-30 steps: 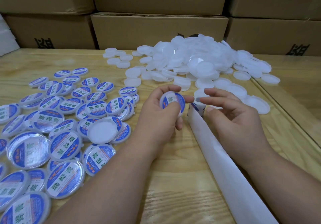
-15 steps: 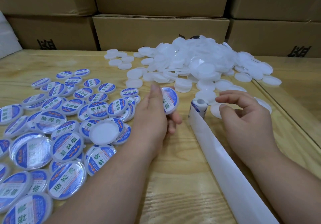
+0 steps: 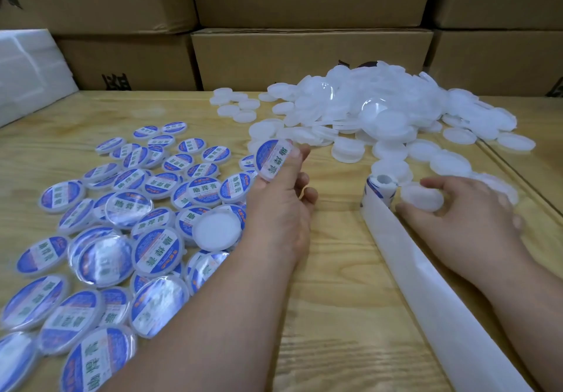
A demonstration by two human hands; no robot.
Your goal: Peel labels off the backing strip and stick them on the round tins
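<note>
Wooden tabletop (image 3: 335, 315): our left hand (image 3: 280, 206) pinches a blue-labelled round tin (image 3: 273, 159) at 11 o'clock over dozens of labelled tins (image 3: 128, 227); right hand (image 3: 466, 218) grips a blank white tin (image 3: 422, 198) beside the white backing strip (image 3: 426, 270). Large unlabelled heap (image 3: 380, 111) remains at 1 o'clock.

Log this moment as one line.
left hand: holds blue-labelled round tin | right hand: grips plain white round tin | white backing strip: on table

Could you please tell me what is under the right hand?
A blank white tin, gripped by the right hand. More blank tins lie partly hidden behind it; the table beneath is covered.
</note>
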